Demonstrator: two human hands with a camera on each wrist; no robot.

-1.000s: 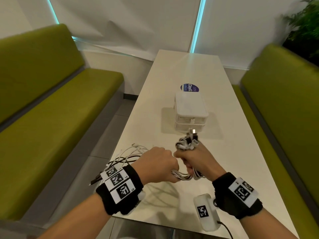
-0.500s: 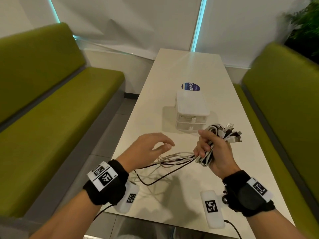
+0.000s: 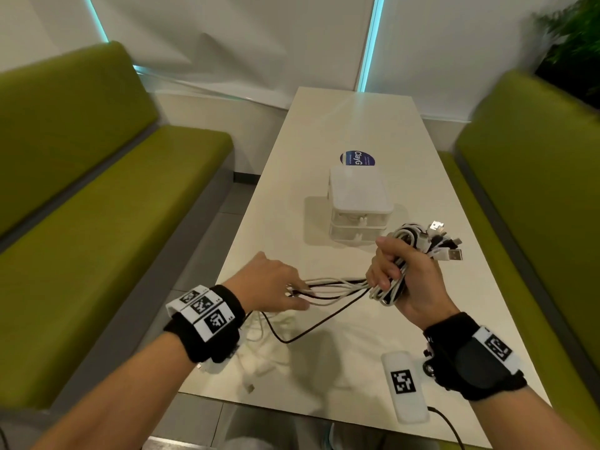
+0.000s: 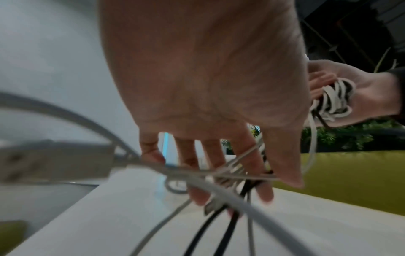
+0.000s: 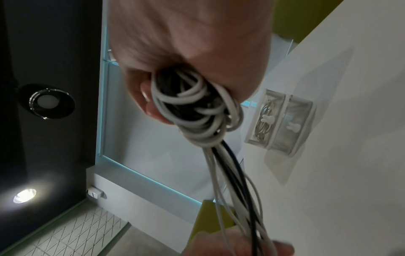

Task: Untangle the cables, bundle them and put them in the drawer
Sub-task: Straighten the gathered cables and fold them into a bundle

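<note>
Trailing white and black cables [image 3: 337, 285]

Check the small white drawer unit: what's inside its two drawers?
Through the drawer unit's clear fronts, the right wrist view shows coiled cable in one drawer; the other looks empty, though its depth is hidden.

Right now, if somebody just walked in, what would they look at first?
Probably the fat bunch of white and black cables gripped in the right hand above the long white table. Loose strands stretch from it to the left hand, whose fingers are threaded among them. Behind stands a small white plastic two-drawer box, with green benches on both sides.
</note>
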